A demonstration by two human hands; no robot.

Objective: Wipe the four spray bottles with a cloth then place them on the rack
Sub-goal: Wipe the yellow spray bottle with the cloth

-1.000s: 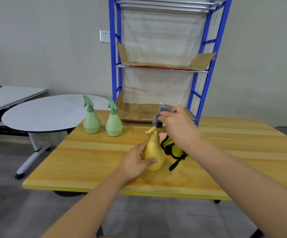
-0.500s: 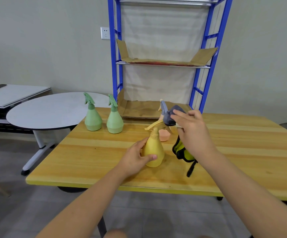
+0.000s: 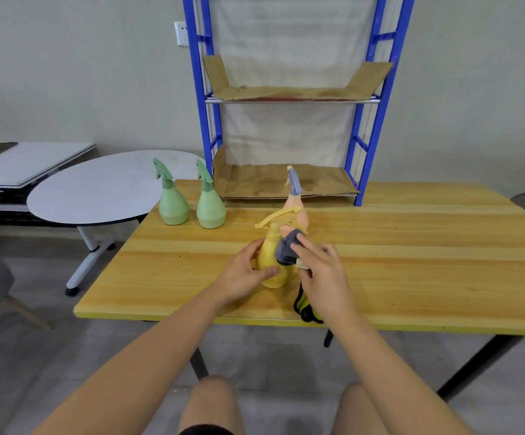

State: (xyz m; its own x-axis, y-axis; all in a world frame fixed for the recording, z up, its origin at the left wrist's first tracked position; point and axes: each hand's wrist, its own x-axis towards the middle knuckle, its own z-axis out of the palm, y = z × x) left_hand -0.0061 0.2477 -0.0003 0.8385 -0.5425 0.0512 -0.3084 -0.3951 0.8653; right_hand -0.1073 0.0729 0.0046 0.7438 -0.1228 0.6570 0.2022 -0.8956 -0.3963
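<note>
The head camera looks forward and down over a wooden table (image 3: 411,246) with a pale yellow front edge. Four spray bottles stand upright on it. Two are green: the left green bottle (image 3: 173,205) and the right green bottle (image 3: 211,207) stand side by side, close but apart, near the table's far left corner. One is a yellow bottle (image 3: 270,262), nearer the front edge and about midway along the table. One is a pink bottle (image 3: 297,211) with a grey-blue trigger head, just behind the yellow one and partly hidden by it.

Two bare hands meet at the yellow bottle. The left hand (image 3: 245,274) grasps its rounded body from the left, thumb across the front and fingers curled round the far side. The right hand (image 3: 320,271) holds one grey cloth (image 3: 286,251) bunched under its fingers and presses it against the right side of the yellow bottle, just below the neck. A black and yellow part hangs below the right wrist over the table edge; what it is cannot be told.

Behind the table stands one blue metal rack (image 3: 357,146). Two shelves show, each lined with brown cardboard, and neither holds a bottle. One round grey table (image 3: 97,186) stands to the left. One white socket (image 3: 182,33) sits on the wall.
</note>
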